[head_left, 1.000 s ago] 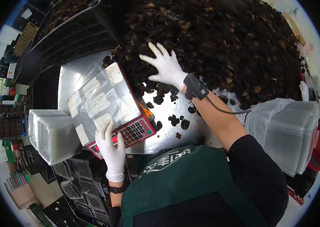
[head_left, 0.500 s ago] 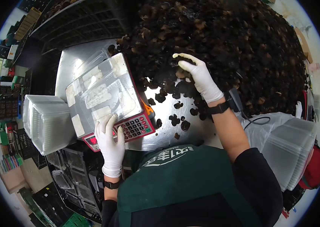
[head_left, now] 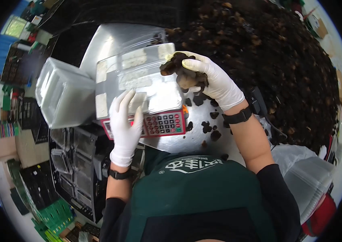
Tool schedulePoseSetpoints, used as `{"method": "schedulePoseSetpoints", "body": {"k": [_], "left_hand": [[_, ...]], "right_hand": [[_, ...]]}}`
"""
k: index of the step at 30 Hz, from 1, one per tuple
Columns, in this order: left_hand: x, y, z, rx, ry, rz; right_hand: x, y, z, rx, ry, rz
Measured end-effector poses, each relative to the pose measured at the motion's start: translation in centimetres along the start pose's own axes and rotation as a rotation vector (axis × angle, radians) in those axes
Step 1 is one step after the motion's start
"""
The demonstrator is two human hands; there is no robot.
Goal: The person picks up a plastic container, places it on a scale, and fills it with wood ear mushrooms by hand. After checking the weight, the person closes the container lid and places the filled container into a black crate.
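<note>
My right hand (head_left: 213, 80), in a white glove, is closed around a clump of dark wood ear mushrooms (head_left: 185, 72) beside the right edge of the scale. A clear plastic tray (head_left: 155, 90) lies on the plate of a red-edged digital scale (head_left: 166, 123), which has pale label-like patches on it. At the tray's near edge, my gloved left hand (head_left: 125, 125) rests with its fingers stretched and apart, partly covering the scale's display. Loose mushroom pieces (head_left: 206, 127) are scattered on the metal tabletop (head_left: 171, 142) right of the scale.
A large heap of wood ear mushrooms (head_left: 276, 72) fills the right and back of the table. Stacked clear trays (head_left: 64, 94) stand left of the scale. More nested clear plastic trays (head_left: 310, 181) lie at my right. Black crates (head_left: 84, 161) with clear boxes are at lower left.
My right hand has come left from the heap to the scale and now holds a clump of mushrooms. My left hand stays at the tray's near edge. The view has shifted.
</note>
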State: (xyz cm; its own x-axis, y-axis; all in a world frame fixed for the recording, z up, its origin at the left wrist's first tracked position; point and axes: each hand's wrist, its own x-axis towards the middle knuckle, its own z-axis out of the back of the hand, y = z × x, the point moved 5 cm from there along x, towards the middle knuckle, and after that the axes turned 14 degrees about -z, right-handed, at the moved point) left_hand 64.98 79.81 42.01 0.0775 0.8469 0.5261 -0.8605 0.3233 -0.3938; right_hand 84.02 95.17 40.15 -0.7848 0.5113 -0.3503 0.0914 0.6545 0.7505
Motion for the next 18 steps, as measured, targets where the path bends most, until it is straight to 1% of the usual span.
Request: {"method": "schedulePoseSetpoints", "body": {"k": [2,5,8,9,10,12,13,16,17,18], "left_hand": [[1.0,-0.5,0.2,-0.104,-0.104,0.039],[3.8,-1.7,1.3,-0.091,-0.23,-0.028],[5.3,-0.4,0.3,-0.098,-0.154,-0.158],[5.2,0.6,-0.2,-0.094,-0.136,-0.126],[5.0,1.4,-0.7,-0.07,-0.134,-0.12],[4.4,2.7,-1.2,-0.028,-0.121,-0.109],[4.3,2.8,-1.2,-0.039,-0.154,-0.107],[2.6,4.6,-1.8,-0.184,-0.125,0.115],[2.2,5.1,-2.0,-0.22,-0.115,0.193],[2.0,5.2,-1.9,-0.292,-0.126,0.233]], "right_hand": [[1.0,0.3,-2.7,-0.001,0.126,-0.015],[2.6,-0.6,-4.2,-0.076,0.206,-0.101],[3.7,-0.5,-5.3,-0.466,0.117,-0.027],[3.6,-0.3,-5.9,-0.609,0.097,0.04],[4.3,-1.1,-5.6,-0.704,0.067,0.063],[4.6,-1.9,-5.4,-1.049,-0.06,0.448],[4.4,-2.1,-5.3,-1.076,-0.077,0.324],[3.2,-1.7,-5.0,-1.188,-0.173,0.423],[2.6,-1.5,-4.9,-1.246,-0.235,0.505],[2.4,-1.3,-4.6,-1.242,-0.256,0.509]]}}
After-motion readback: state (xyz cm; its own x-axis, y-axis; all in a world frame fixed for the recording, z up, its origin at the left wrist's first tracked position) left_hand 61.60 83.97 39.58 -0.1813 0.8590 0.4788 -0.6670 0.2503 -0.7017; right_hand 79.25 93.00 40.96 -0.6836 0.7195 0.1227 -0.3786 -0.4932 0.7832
